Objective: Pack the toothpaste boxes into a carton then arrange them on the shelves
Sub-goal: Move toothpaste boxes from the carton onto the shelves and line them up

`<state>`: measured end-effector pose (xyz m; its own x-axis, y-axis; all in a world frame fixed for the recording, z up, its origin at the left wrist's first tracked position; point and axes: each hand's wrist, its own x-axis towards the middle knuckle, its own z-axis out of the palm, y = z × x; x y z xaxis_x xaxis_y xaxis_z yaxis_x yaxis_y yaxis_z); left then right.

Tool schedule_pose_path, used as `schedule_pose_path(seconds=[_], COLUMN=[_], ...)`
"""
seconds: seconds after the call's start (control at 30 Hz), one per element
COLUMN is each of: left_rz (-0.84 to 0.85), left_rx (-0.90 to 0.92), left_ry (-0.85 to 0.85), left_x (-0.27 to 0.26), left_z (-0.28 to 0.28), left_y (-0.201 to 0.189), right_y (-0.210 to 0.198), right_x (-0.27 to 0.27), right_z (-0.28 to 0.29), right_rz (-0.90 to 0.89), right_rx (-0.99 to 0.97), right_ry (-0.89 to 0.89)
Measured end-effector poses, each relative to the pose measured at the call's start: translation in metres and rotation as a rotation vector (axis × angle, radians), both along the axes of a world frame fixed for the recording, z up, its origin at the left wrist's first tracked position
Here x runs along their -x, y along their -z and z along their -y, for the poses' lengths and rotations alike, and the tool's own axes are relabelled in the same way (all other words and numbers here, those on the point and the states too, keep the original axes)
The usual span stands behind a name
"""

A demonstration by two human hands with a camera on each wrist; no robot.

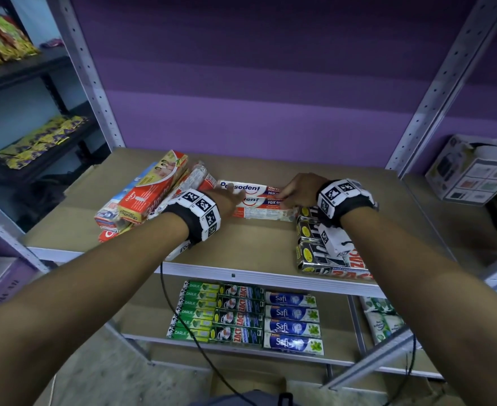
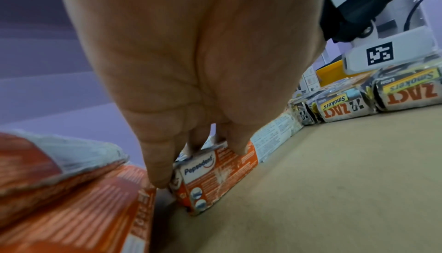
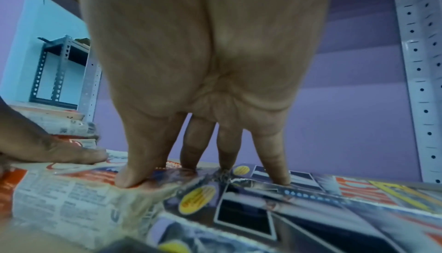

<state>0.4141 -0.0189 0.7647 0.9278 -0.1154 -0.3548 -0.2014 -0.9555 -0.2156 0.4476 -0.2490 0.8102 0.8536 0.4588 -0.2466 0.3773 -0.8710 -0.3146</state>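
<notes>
Nearest, low in the head view: lower shelf point(image 1: 141, 336) already stocked, rows of green Darlie boxes point(image 1: 196, 312), Zact boxes point(image 1: 240, 315) and Safi boxes point(image 1: 292, 323) side by side, faces up, so that level looks done. Above it the upper shelf point(image 1: 241, 247), work level now. Right front of it: Zact smokers packs point(image 1: 326, 253) in a tight row, right forearm crossing over them. Left hand point(image 1: 226, 202) sits on the left end of the Pepsodent boxes point(image 1: 259, 200), fingers extended and slightly bent down over the end; wrist view shows fingertips point(image 2: 239, 143) draped on the box top and thumb at the end flap, pressing more than gripping, likely squaring the end. Right hand point(image 1: 303, 190) on the other end, fingers straight and spread, tips point(image 3: 131, 177) pushing down where the Pepsodent pack butts against the Zact row, holding nothing, probably steadying it flush. Left of the hands, loose heap of Colgate boxes point(image 1: 147, 194), tilted and overlapping, not yet arranged. Farthest: purple back wall point(image 1: 270, 83). No carton clearly seen.
</notes>
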Motion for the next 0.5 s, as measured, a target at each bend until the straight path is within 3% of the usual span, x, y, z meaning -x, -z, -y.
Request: schedule_pose_path(seconds=[0.17,0.23,0.33,0.43,0.5], left_rz=[0.005,0.067,0.117,0.177,0.162], left_rx=[0.023,-0.012,0.061,0.192,0.258], left_ry=[-0.010,0.109,0.161,0.248,0.249], left_x=[0.011,0.015,0.030,0.038,0.043], left_z=[0.002,0.004,0.014,0.030,0.040], left_y=[-0.016,-0.028,-0.044,-0.047,-0.043], right_y=[-0.007,-0.014,-0.020,-0.013,-0.010], right_x=[0.011,0.012,0.011,0.010,0.010], right_z=[0.004,0.015,0.036,0.053,0.058], right_rz=[0.005,0.054,0.165,0.131,0.100], right_rx=[-0.059,-0.090,0.086,0.254,0.262], right_ry=[0.012,0.050,0.094,0.191,0.204])
